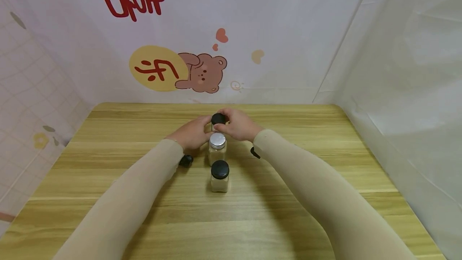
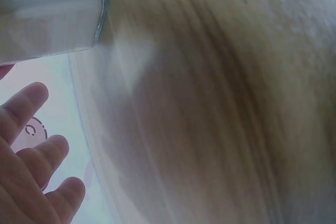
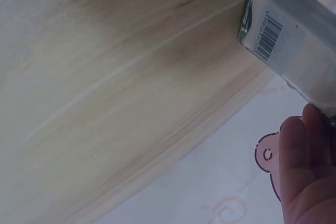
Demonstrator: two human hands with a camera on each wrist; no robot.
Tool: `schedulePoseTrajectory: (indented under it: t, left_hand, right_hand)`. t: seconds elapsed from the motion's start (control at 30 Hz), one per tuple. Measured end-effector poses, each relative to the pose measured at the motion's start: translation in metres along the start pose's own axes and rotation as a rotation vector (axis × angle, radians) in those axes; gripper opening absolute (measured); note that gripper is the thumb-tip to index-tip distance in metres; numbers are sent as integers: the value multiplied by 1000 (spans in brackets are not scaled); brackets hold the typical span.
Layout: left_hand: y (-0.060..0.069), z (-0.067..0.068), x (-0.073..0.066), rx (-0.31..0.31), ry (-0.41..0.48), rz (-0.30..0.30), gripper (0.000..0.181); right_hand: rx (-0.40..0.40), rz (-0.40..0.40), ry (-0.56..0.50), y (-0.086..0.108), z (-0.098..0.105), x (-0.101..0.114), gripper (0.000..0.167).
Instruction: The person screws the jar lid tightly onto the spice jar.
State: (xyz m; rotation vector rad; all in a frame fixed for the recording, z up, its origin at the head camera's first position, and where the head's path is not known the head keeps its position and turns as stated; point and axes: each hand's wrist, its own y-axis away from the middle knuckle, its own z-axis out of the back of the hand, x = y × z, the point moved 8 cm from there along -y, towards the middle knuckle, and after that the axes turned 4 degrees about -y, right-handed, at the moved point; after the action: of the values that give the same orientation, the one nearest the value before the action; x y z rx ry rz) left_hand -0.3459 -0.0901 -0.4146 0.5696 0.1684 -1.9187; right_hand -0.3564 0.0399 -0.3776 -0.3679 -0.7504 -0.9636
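Observation:
At the far end of a row of glass jars is a small jar with a black lid (image 1: pixel 218 118), between my two hands. My right hand (image 1: pixel 240 125) grips it near the lid, thumb in front and fingers behind. On its other side my left hand (image 1: pixel 195 133) holds it between thumb and forefinger; the other fingers (image 2: pixel 44 153) are spread apart in the left wrist view. In the right wrist view the jar's glass body (image 3: pixel 302 51) shows a barcode label. Whether its base touches the table cannot be told. A silver-lidded jar (image 1: pixel 217 151) stands just in front.
Nearest me on the wooden table (image 1: pixel 216 228) is another black-lidded jar (image 1: pixel 219 177), upright in line with the others. A white wall sheet (image 1: pixel 288 31) with a bear print (image 1: pixel 207 73) rises behind the table's back edge. Black wrist devices (image 1: pixel 186 161) show beneath the sleeves.

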Motion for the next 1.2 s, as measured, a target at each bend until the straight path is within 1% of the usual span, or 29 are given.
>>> schedulePoseTrajectory:
  t: [0.4, 0.57, 0.83, 1.07, 1.2]
  left_hand:
    - [1, -1, -1, 14, 19, 11, 68]
    - [0, -2, 0, 17, 19, 12, 68]
    - [-1, -2, 2, 10, 14, 6, 70]
    - [0, -3, 3, 18, 16, 14, 71]
    - [0, -4, 4, 27, 36, 26, 70]
  right_hand:
    - [30, 1, 14, -1, 2, 0, 52]
    - [36, 9, 26, 0, 3, 2, 49]
    - [36, 14, 77, 0, 4, 5, 47]
    - [16, 6, 82, 1, 2, 2, 52]
    - [-5, -12, 55, 2, 2, -1, 53]
